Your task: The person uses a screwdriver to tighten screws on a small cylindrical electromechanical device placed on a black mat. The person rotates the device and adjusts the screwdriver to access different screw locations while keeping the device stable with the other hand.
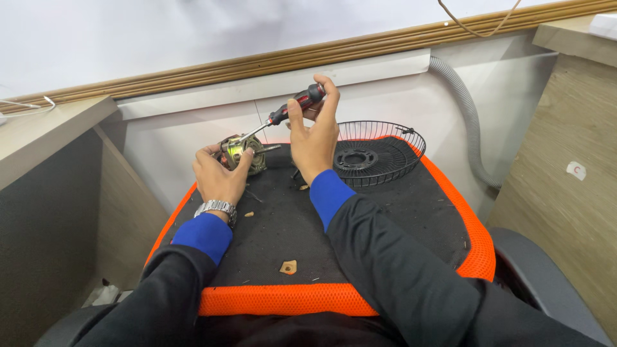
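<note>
Your screwdriver (289,109) grip: fan grille (375,154) blocks just right of it, motor (242,153) below-left, wall (385,96) close behind. Mat (385,212) toward you is open.

Your left hand (220,177) covers the near side of the small motor (243,153), so you can't see that part. Beside the motor, the screwdriver (287,110) tip is too small to tell where it touches. Your right hand (315,138) hides part of its handle.
</note>
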